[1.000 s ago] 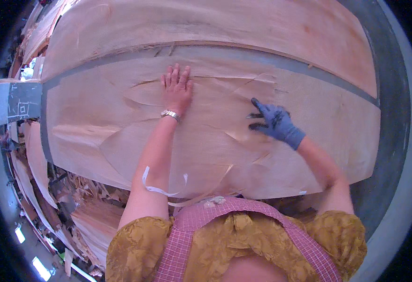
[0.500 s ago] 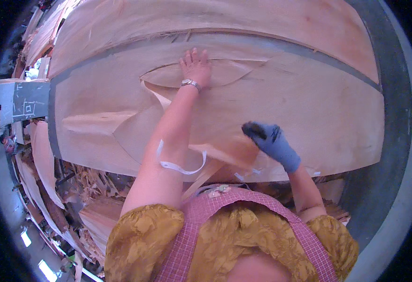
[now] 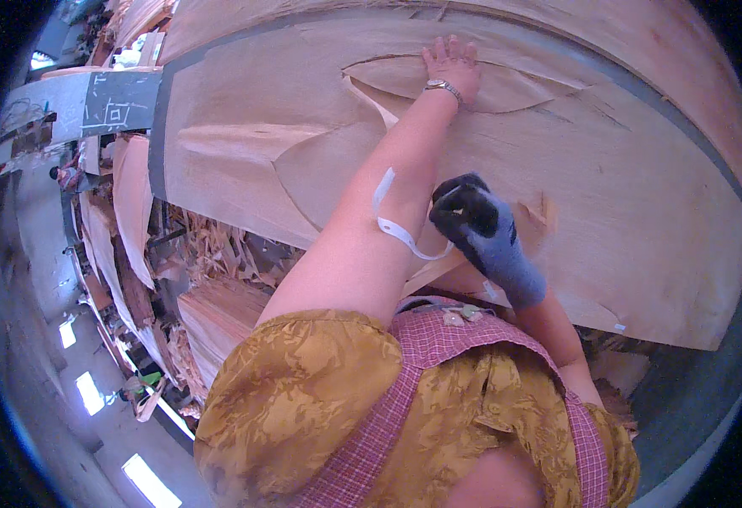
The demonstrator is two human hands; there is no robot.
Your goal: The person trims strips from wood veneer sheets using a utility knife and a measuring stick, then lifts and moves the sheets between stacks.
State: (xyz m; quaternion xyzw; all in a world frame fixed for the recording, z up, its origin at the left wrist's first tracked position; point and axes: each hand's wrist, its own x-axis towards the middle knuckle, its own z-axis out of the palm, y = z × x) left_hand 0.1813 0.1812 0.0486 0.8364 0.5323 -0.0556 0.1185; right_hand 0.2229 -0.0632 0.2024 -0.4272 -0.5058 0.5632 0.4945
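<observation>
A large tan wood veneer sheet point(image 3: 633, 212) lies before me, with a long curved split and a lens-shaped piece of veneer point(image 3: 506, 89) near its far edge. My bare left hand point(image 3: 453, 72) presses flat on that piece, fingers spread, a watch on the wrist. A strip of white tape point(image 3: 400, 234) clings to my left forearm and loops off toward my right hand. In a grey-blue glove with dark fingertips, my right hand point(image 3: 481, 229) is closed beside that forearm, close to the tape's loose end. What its fingers pinch, if anything, is too small to name.
A raised fold point(image 3: 244, 140) and a curved tear mark the sheet's left part. Another veneer sheet point(image 3: 642, 42) lies beyond a dark gap. Torn veneer scraps point(image 3: 227, 250) are heaped below the table's left side. Farther left, a person point(image 3: 138, 388) is partly visible.
The whole view has shifted, so the sheet and my left hand appear farther up and right. My right hand has come closer to my left forearm and the tape, and its fingers have closed.
</observation>
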